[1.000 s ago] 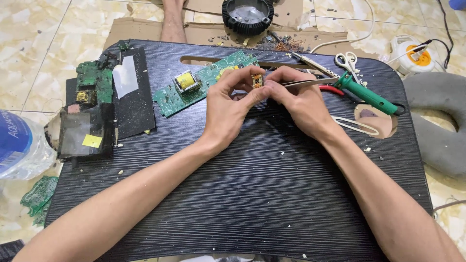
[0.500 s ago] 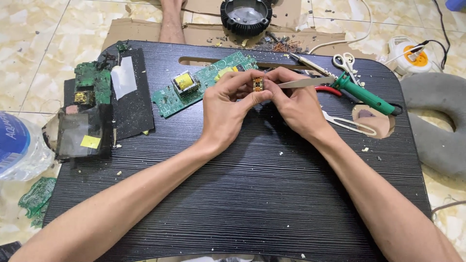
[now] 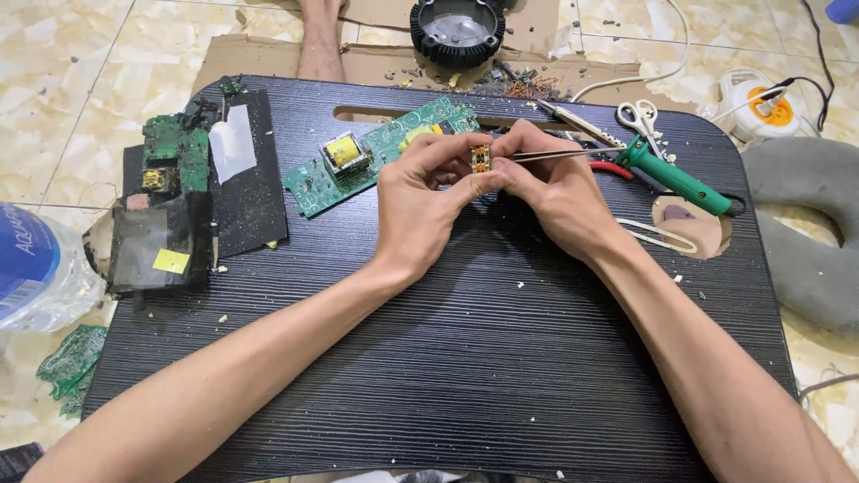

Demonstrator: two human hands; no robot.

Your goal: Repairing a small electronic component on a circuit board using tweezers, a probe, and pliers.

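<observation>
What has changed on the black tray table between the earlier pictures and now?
Very little. The left hand and right hand stay together over the table, pinching the small yellow component, with the tweezers in the right hand. They have only shifted slightly. Nothing was picked up or let go. The green circuit board, soldering iron and scissors lie as before.

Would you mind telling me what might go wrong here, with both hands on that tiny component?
The small component, pinched between left hand and right hand, could slip and vanish among the debris on the black tray. The tweezers might scratch it. The soldering iron lies near the right wrist and may be hot.
</observation>
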